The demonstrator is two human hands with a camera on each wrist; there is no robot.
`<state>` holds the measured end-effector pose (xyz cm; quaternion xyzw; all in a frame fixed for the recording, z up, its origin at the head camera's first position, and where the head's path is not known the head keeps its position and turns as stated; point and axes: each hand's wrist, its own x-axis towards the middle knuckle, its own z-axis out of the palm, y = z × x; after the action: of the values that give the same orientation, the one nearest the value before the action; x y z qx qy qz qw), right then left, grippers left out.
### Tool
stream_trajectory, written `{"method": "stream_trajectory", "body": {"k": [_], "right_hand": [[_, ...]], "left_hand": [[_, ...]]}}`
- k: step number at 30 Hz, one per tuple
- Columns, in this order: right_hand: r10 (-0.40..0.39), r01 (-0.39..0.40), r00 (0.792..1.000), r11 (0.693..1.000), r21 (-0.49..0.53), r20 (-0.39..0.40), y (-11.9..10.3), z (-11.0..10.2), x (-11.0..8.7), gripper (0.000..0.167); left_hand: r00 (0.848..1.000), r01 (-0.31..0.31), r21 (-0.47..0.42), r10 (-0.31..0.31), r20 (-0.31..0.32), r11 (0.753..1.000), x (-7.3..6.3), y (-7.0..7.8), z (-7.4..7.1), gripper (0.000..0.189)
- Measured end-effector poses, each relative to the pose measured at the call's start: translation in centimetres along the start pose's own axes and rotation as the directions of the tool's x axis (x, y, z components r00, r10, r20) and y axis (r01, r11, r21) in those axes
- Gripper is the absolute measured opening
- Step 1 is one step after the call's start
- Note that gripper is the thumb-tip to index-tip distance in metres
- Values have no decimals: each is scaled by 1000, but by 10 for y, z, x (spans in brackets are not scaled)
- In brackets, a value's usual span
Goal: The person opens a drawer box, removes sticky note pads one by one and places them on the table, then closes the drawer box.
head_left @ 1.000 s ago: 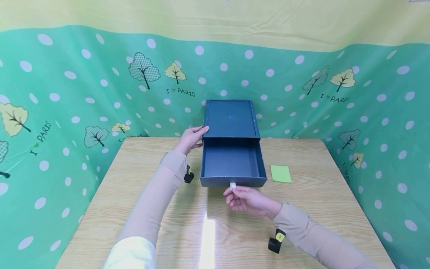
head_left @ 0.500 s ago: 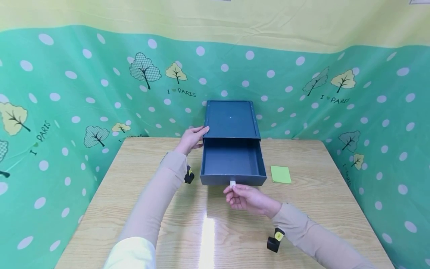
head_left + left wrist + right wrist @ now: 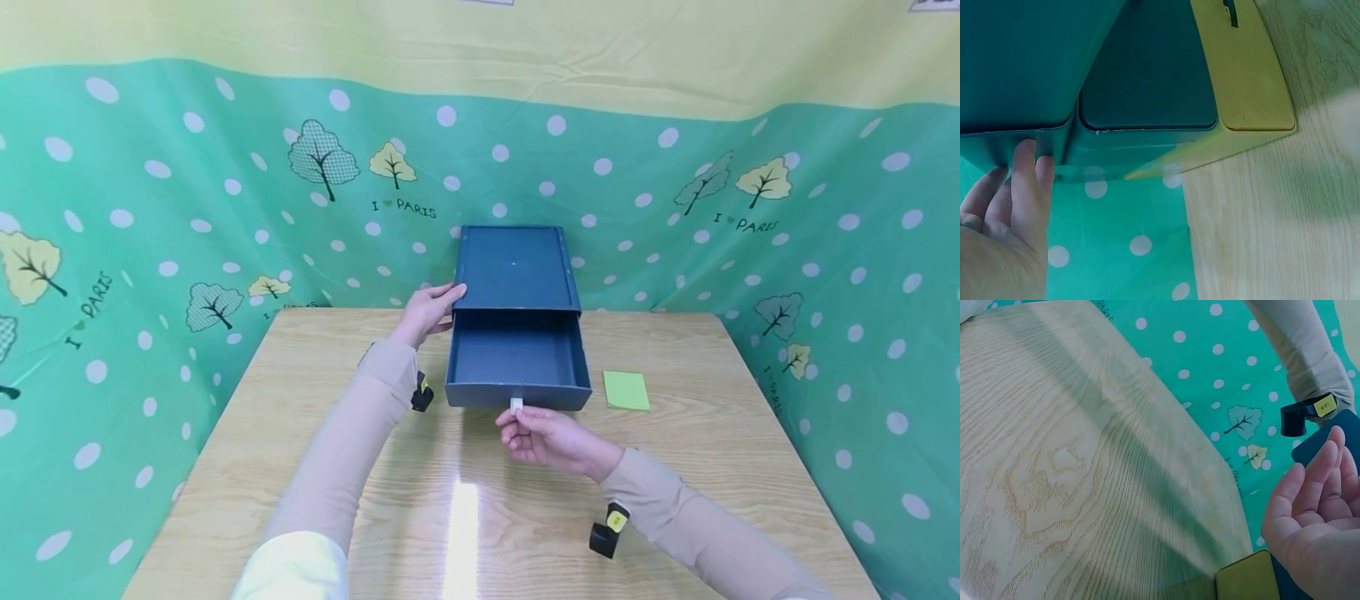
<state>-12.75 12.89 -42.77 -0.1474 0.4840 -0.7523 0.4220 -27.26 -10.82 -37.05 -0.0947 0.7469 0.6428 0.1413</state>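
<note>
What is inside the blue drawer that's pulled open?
In the head view, the visible part of the blue drawer has a bare interior, with no items showing. Whatever lies farther back, beneath the blue casing, is covered.

Curtained-off workspace, tree-print cloth walls (image 3: pixel 615 200), wood-grain table (image 3: pixel 697 417)

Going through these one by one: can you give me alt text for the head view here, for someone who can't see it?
A person's right hand pinches the white tab on a partly open blue drawer, while their left hand touches the casing's left side. Green square paper lies to the right on a wooden table.
</note>
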Motion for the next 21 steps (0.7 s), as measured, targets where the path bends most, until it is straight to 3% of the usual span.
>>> {"method": "stream_trajectory", "body": {"k": [13, 21], "right_hand": [[-31, 32, 999, 999, 23, -38, -4, -2, 4, 28], [-22, 24, 994, 999, 23, -109, -8, -4, 9, 29]], "left_hand": [[1000, -6, 5, 6, -10, 1000, 1, 0, 3, 61], [1000, -6, 1, 6, -7, 1000, 3, -1, 2, 61]]}}
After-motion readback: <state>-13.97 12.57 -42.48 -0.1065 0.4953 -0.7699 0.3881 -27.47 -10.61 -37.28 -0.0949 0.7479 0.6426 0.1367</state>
